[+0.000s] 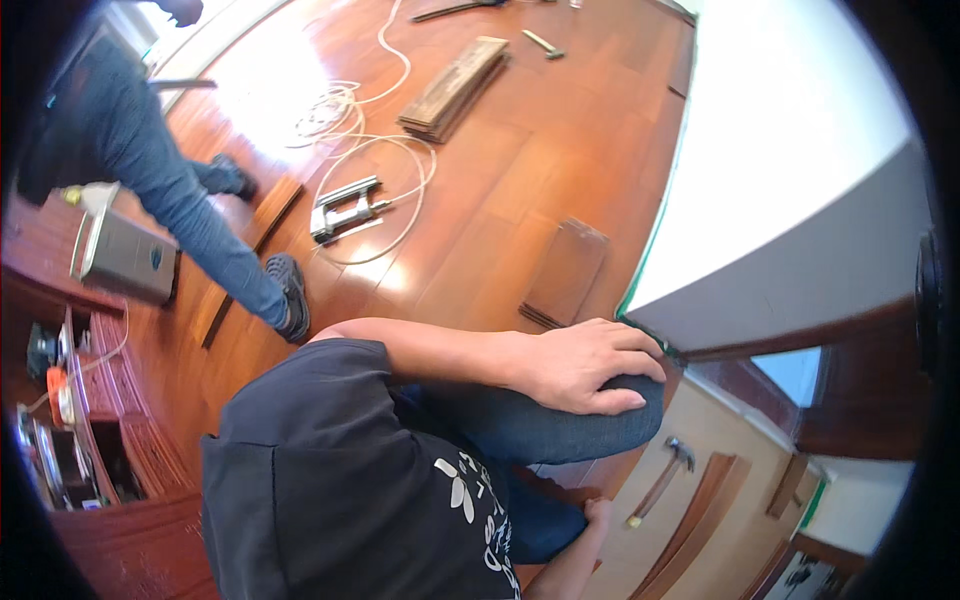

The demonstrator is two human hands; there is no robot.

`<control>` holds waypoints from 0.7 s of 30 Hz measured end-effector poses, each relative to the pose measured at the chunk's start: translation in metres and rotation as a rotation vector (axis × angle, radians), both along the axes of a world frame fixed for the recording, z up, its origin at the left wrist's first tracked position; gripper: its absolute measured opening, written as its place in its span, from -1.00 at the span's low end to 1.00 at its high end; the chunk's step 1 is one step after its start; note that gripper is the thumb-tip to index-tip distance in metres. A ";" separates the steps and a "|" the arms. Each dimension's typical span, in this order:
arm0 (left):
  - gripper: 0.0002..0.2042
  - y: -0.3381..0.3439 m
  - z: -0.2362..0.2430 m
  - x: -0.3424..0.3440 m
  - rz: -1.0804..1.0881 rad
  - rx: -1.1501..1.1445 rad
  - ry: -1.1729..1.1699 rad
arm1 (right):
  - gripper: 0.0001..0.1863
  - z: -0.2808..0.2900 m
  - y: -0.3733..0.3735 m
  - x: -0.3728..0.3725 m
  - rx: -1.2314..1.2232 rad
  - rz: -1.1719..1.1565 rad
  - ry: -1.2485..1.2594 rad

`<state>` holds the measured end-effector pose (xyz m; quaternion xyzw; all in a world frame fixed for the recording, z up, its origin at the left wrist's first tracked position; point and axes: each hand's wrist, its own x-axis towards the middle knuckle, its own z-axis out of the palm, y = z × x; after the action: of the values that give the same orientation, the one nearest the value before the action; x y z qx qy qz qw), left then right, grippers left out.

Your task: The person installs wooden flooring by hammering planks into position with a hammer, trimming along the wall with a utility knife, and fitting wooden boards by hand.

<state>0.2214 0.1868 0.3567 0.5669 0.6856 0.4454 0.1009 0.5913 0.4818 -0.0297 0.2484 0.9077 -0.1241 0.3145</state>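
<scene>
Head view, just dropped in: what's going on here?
The wearer's left hand rests over a jeans-covered knee, holding no tool. The right hand is beside the other leg, partly hidden, so its grip can't be judged. A hammer lies near brown planks on a pale floor. On the wooden floor, another person stands at the left, with a metal tool and stacked boards lying nearby.
</scene>
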 end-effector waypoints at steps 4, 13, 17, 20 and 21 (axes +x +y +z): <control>-0.62 -0.009 -0.001 -0.004 0.043 0.079 -0.002 | -0.70 0.018 0.011 -0.012 0.020 -0.005 0.024; -0.67 -0.015 -0.007 -0.029 0.065 0.121 -0.094 | -0.70 0.033 0.000 -0.018 -0.009 -0.150 0.089; -0.69 -0.013 -0.010 -0.034 0.067 0.132 -0.081 | -0.70 0.037 -0.003 -0.012 -0.030 -0.229 0.115; -0.69 -0.010 -0.007 -0.031 0.056 0.135 -0.116 | -0.70 0.035 0.002 -0.014 -0.047 -0.264 0.136; -0.69 -0.011 -0.007 -0.031 0.069 0.135 -0.112 | -0.70 0.034 0.005 -0.016 -0.055 -0.270 0.141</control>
<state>0.1906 0.1760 0.3492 0.5228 0.6663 0.5249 0.0852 0.5756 0.4866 0.0041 0.3504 0.8821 -0.2071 0.2369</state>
